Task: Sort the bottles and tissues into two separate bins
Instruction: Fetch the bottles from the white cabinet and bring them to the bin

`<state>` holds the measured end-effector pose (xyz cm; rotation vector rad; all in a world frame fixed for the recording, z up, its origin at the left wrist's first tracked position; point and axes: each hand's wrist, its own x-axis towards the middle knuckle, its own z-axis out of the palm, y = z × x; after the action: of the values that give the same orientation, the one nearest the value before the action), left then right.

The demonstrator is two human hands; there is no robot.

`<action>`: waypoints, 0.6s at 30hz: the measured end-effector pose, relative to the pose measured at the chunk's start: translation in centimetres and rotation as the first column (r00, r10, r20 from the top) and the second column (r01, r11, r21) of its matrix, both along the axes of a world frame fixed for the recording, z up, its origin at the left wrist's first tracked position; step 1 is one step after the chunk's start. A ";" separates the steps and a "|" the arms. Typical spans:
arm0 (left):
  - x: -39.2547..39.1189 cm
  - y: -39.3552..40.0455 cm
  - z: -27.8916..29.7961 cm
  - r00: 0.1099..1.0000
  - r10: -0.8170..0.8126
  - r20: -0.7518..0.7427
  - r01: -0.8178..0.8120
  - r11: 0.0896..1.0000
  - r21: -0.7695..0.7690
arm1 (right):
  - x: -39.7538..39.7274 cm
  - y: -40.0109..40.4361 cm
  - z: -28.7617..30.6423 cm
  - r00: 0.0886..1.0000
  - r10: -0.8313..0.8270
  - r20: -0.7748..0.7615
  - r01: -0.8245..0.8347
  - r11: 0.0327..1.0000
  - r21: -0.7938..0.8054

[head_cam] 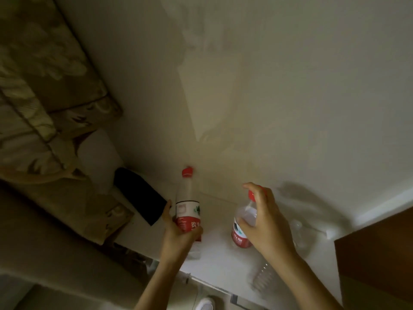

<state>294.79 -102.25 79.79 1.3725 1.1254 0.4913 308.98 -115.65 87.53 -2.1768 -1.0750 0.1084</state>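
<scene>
The left hand [178, 233] has its grip tight around a bottle [187, 206] with a red cap, low in the middle of the frame. The right hand [266, 222] grips a second bottle [243, 220] beside it.

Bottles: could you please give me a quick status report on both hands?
Left hand shut on left bottle. Right hand shut on right bottle. No bin in view. Another clear bottle lies on the surface, right.

L hand [178, 233] grips red-cap bottle [187, 206]; R hand [266, 218] grips 2nd bottle [242, 222]; both near wall [268, 86].
</scene>
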 end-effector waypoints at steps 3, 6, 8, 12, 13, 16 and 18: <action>-0.9 -1.5 2.2 0.996 -0.015 0.093 0.012 0.999 0.035 | -0.7 0.1 1.5 0.994 0.108 -0.033 -0.107 0.994 0.014; -2.2 -3.7 3.9 0.987 -0.016 0.161 0.002 0.996 0.085 | -1.4 -0.5 3.0 0.977 0.204 -0.068 -0.203 0.979 0.022; -3.3 -5.6 5.0 0.982 0.003 0.191 -0.025 0.993 0.116 | -1.9 -1.1 3.7 0.963 0.260 -0.077 -0.258 0.966 0.030; -6.3 -9.3 6.5 0.969 0.085 0.234 -0.129 0.975 0.182 | -4.1 -2.5 4.9 0.929 0.363 -0.078 -0.360 0.932 0.046; -7.2 -10.1 6.7 0.964 0.108 0.244 -0.157 0.969 0.191 | -5.0 -2.9 5.2 0.915 0.396 -0.075 -0.392 0.918 0.053; -10.1 -12.4 7.3 0.947 0.189 0.259 -0.245 0.947 0.207 | -7.9 -3.6 5.9 0.859 0.506 -0.075 -0.501 0.862 0.074; -12.4 -13.8 7.8 0.929 0.248 0.276 -0.307 0.931 0.197 | -10.1 -3.8 6.2 0.815 0.575 -0.068 -0.569 0.817 0.090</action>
<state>282.37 -116.03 87.60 1.3135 1.0844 1.0060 298.85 -119.47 93.78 -1.7007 -1.6261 0.4359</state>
